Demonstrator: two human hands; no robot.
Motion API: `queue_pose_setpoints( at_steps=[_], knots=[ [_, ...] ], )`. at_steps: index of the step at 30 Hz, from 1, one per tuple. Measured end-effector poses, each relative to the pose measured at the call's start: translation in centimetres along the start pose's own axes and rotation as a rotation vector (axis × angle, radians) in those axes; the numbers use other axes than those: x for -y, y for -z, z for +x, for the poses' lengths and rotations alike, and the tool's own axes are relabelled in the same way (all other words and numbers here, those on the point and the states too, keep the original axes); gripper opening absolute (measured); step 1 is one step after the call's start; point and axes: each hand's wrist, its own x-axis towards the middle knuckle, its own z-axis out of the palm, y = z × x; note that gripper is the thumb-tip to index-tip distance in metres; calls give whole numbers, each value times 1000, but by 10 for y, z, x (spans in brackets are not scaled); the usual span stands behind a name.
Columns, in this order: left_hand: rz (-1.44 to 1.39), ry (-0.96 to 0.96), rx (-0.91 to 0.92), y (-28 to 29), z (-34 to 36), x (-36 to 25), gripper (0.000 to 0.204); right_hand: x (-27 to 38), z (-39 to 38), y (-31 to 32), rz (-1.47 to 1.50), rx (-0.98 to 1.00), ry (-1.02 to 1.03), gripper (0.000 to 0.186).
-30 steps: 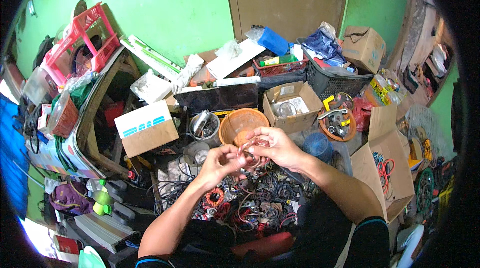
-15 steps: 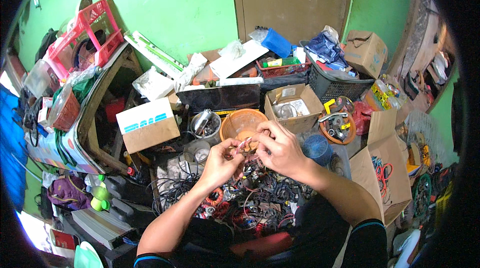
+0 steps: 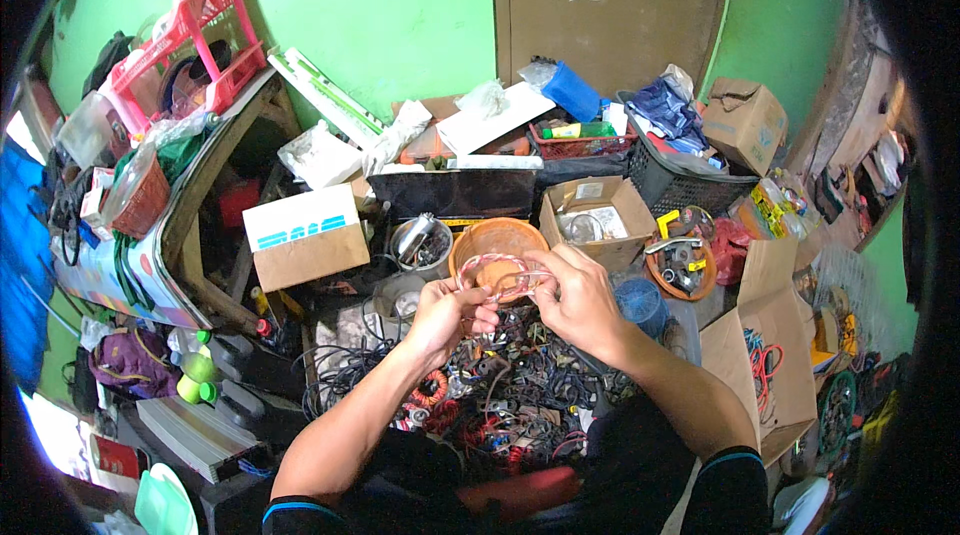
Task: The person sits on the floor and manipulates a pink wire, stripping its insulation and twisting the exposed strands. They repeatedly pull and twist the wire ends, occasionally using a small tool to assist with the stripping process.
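Observation:
A loose loop of reddish-and-white wire (image 3: 500,260) is held between my hands, in front of an orange plastic bucket (image 3: 493,233). My left hand (image 3: 448,320) has its thumb and fingers closed on the loop's left side. My right hand (image 3: 572,300) pinches the loop's right side. Below both hands spreads a tangled heap of cables and small parts (image 3: 515,385), with a coiled orange cord (image 3: 432,387) on its left.
Around me are an open carton (image 3: 592,207), a white box (image 3: 300,220), a metal bucket (image 3: 420,238), a blue container (image 3: 637,305), another carton (image 3: 762,325) on the right, a cluttered table edge (image 3: 200,235) at left and a brown door (image 3: 610,5) behind.
The wire loop, bunched between my fingers half a second ago, now shows as a wider ring. My hands have moved slightly apart, and the view has shifted a little.

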Motion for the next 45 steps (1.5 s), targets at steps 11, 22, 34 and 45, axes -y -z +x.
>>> queue_pose_setpoints(
  at_steps=[11, 22, 34, 45],
  knots=[
    [102, -129, -3, 27, 9, -6, 14, -5, 1, 17, 916, 716, -217, 30],
    [447, -292, -90, 28, 6, -16, 34, -22, -3, 19, 373, 622, -98, 15],
    [555, -434, -478, 86, 33, -13, 48, 4, 10, 70, 1508, 262, -37, 76],
    [800, -419, -458, 86, 45, -6, 49, -113, -6, 156, -947, -464, 49, 57]
  ],
)
